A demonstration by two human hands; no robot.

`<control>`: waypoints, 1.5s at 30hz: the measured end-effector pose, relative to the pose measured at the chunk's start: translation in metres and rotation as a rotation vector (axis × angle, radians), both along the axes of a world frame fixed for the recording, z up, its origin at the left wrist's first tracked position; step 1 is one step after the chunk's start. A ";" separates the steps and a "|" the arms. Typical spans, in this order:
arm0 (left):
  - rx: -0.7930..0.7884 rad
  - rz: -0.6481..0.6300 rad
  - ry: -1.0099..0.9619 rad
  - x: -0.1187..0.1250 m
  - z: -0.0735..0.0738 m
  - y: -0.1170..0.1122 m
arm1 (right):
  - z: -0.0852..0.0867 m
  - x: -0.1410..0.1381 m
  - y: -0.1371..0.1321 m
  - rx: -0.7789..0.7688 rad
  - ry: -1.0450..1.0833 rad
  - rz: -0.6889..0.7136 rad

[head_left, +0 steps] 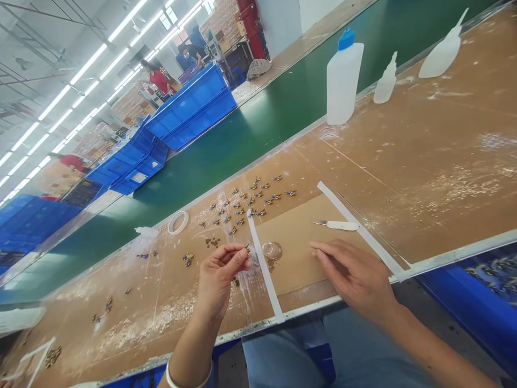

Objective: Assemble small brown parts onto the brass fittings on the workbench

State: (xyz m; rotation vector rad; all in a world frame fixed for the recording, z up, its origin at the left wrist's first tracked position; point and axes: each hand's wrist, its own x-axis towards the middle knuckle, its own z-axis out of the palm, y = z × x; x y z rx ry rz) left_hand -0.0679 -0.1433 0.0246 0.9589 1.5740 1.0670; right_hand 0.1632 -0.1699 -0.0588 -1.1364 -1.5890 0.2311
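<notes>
My left hand is closed in a pinch on a small dark metal part, its details too small to make out. My right hand hovers over the cardboard sheet, index finger and thumb stretched forward and nothing visible between them. Just beyond its fingertips lies a white-handled craft knife. Between my hands sits a small clear dish on the cardboard. Several small blue and gold parts are spread out behind my left hand, beside a little group of dark bits.
White tape strips border the cardboard. A tape roll lies back left. A tall blue-capped bottle and two squeeze bottles are at back right. Beyond runs a green conveyor belt with blue crates. People work in the distance.
</notes>
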 end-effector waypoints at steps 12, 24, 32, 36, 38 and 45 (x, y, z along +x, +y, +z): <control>0.274 -0.304 0.713 0.012 -0.007 0.000 | -0.001 0.000 0.001 0.028 0.039 0.015; 0.344 -0.385 0.900 0.022 -0.002 0.003 | -0.004 0.000 0.002 0.052 0.050 0.004; 0.320 -0.375 0.892 0.023 -0.003 0.004 | -0.002 0.001 0.002 0.056 0.043 0.004; 0.280 -0.291 0.817 0.017 0.001 -0.004 | -0.001 0.002 0.001 0.058 0.045 -0.005; 0.250 -0.193 0.762 0.009 0.003 -0.013 | -0.001 0.002 0.000 0.049 0.044 -0.007; 0.102 0.140 0.609 -0.035 -0.006 -0.053 | -0.001 0.002 -0.001 0.053 0.012 -0.008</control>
